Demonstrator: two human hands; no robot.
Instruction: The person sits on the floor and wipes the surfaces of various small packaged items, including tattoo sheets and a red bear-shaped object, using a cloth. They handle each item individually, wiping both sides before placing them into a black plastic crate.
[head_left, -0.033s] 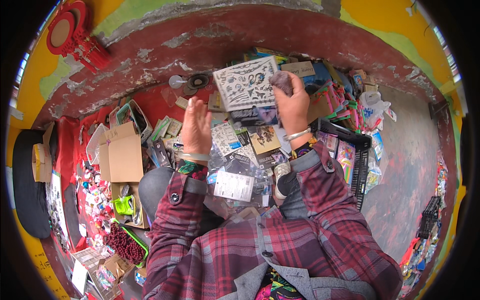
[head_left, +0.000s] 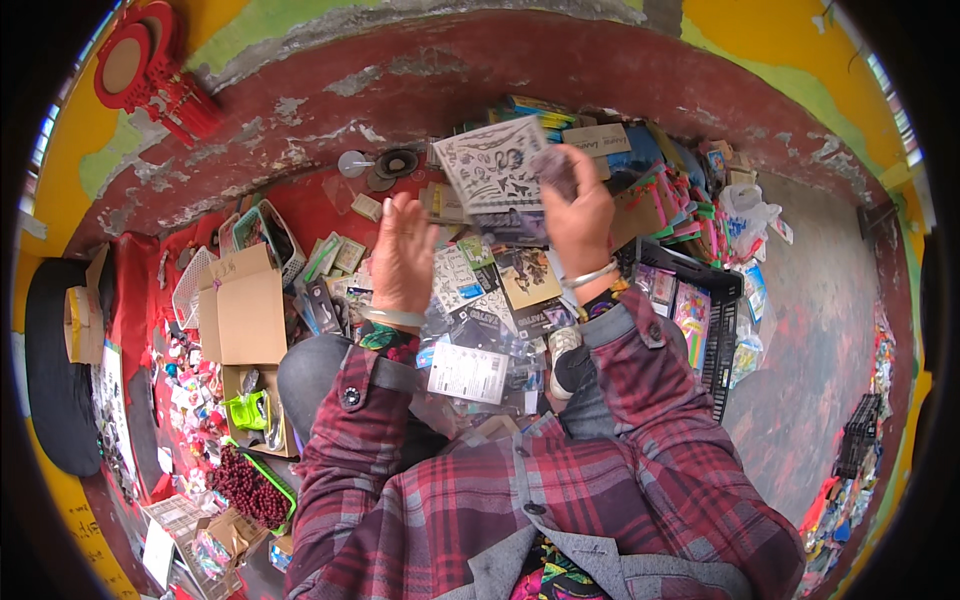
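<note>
Patterned sheet, one: twelve o'clock, above scattered packets. Right hand, one-to-two o'clock: clutching dark, blurred wad; hold on sheet unclear. Left hand, ten o'clock: fingers extended, seemingly unladen. Risk: sheet slipping or creasing, if pinched solely at its edge. Black crate: three o'clock.

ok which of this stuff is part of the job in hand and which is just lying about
In hand or close by, so probably part of it:
- dark wad, in the right hand
- patterned sheet, against the wad
- tan card, below the hands

Apparently just lying about:
- cardboard box
- black crate
- plastic bag
</note>
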